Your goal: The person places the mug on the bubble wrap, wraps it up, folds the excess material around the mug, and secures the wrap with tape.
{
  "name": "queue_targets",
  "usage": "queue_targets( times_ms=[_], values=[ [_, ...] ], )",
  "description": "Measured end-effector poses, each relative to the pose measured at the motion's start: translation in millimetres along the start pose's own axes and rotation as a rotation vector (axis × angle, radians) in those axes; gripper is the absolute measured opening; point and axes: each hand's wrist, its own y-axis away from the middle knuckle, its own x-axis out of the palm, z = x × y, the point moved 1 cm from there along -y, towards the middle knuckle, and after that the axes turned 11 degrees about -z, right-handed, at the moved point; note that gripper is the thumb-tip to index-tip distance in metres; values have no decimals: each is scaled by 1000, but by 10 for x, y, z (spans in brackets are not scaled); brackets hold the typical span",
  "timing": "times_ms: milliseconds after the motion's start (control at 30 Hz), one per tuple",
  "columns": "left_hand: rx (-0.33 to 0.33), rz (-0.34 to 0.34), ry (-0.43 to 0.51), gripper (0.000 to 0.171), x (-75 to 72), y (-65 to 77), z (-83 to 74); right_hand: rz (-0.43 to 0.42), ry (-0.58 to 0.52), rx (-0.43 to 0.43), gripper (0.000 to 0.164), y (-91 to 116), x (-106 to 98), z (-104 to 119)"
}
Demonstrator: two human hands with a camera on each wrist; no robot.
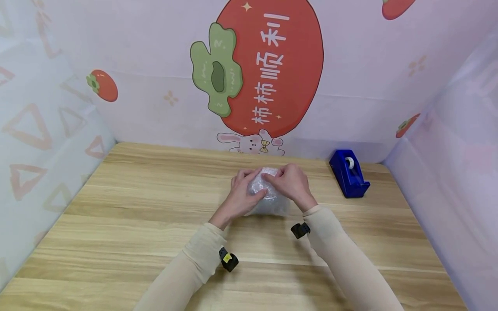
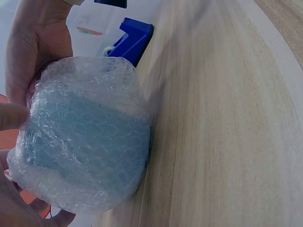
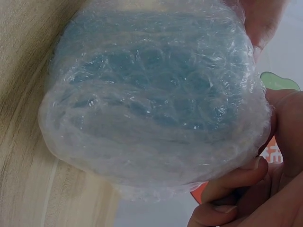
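Observation:
A bubble-wrapped bundle (image 1: 270,201) rests on the wooden table, with something pale blue showing through the clear wrap (image 2: 90,127). My left hand (image 1: 242,195) grips its left side, thumb across the top and fingers round the far edge. On the upper right, my right hand (image 1: 292,183) pinches the wrap with thumb and forefinger. The right wrist view has the bundle (image 3: 156,90) up close, its layers folded over at the end. In that view the curled fingers of my right hand (image 3: 265,189) lie against the wrap's edge.
A blue tape dispenser (image 1: 348,175) holding a white roll stands at the back right of the table (image 1: 128,224). Behind it rises a printed backdrop (image 1: 155,116) with a large red persimmon, and pale side walls (image 1: 459,155) close in both sides.

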Motion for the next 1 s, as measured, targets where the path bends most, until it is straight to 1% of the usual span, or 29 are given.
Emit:
queue_targets(
  times_ms=[200,600,733,1000],
  values=[
    [17,-8,-1,68,-7,4,-3,7,19,25,55,-11,8,15],
    [3,-4,-16,70,-11,-9,8,8,68,79,58,-27,16,62],
    [-4,-3,-15,71,-15,-13,16,4,74,82,58,-29,26,66],
    [-2,1,-13,70,-24,-20,10,-1,78,63,57,-32,27,67]
  ],
)
